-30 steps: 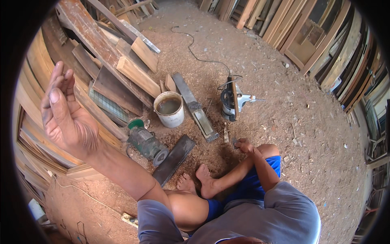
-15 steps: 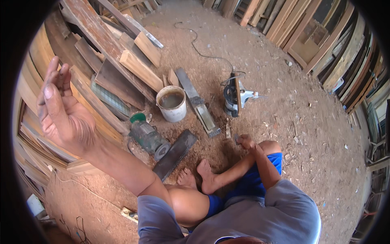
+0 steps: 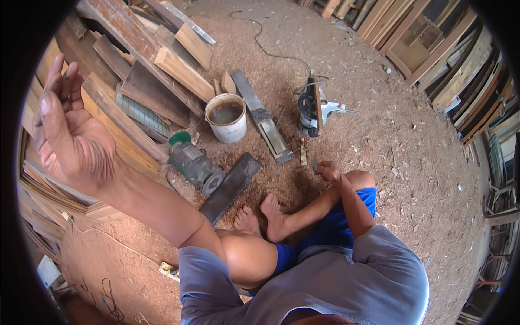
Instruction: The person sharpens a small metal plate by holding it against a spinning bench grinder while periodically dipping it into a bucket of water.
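A person sits on a sawdust-covered floor (image 3: 411, 141), seen from above, bare legs folded and two bare feet side by side. The left hand (image 3: 67, 132) is raised high at the left, palm open, fingers spread loosely, holding nothing, in front of stacked wooden planks (image 3: 135, 70). The right hand (image 3: 326, 171) rests low on the floor by the right knee, fingers curled around a small dark piece; what it is cannot be told.

Ahead of the feet lies one flat dark slab (image 3: 230, 187), long and rectangular, angled on the sawdust. Just beside its far end lies one green, grimy cylindrical motor tool (image 3: 192, 162). Beyond stands one round white bucket (image 3: 226, 118), stained, with murky liquid inside. To its right lies one long narrow grey bar (image 3: 264, 123). Further right stands one black power tool (image 3: 316, 107) with a metal handle; a dark cable (image 3: 265, 49) trails away from it.

Open floor spreads to the right, ringed by timber and wooden frames (image 3: 433, 49) leaning along the far edge.
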The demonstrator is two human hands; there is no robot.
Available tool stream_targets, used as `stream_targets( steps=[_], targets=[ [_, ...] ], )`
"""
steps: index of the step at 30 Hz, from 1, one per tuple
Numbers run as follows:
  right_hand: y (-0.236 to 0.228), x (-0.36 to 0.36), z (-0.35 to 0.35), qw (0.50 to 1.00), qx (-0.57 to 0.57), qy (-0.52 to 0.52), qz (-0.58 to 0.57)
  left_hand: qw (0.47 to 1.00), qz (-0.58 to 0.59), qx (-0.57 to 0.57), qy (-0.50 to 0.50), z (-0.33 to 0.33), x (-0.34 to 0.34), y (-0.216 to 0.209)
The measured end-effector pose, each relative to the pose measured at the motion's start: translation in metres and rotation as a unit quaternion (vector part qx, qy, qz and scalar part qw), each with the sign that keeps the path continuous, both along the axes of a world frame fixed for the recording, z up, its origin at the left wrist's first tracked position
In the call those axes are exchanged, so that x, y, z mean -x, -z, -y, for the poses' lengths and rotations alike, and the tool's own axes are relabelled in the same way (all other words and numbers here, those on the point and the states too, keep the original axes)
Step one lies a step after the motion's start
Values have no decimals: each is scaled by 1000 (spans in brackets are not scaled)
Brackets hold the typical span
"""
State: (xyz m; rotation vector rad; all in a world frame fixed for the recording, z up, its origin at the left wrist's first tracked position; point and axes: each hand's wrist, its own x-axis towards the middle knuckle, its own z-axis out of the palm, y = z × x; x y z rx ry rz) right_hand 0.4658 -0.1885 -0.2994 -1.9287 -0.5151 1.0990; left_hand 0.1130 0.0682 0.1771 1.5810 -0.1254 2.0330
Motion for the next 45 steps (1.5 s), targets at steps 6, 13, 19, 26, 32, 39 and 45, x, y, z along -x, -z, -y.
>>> stream_targets(
  steps=[6, 13, 19, 26, 32, 39, 45],
  targets=[
    [-1, 0, 1, 1000, -5, -8, -7, 1000, 2, 5, 6, 0, 2, 0],
    [2, 1, -1, 1000, -13, 12, -14, 1000, -16, -15, -18, 2, -1, 0],
    [10, -3, 1, 999, -20, 14, -32, 999, -18, -9, -28, 4, -2, 0],
    [3, -2, 0, 999, -20, 22, -43, 999, -14, -20, -22, 2, 0, -1],
    [-40, 25, -11, 997, -15, -50, -50, 999, 7, -35, -6, 10, 4, -9],
    [-17, 64, -55, 959, -108, -19, -261, 997, 52, -21, -43, 14, -1, -6],
    [-38, 112, -103, 933, -148, -27, -326, 996, 25, 19, -78, 1, 31, 1]
  ],
)
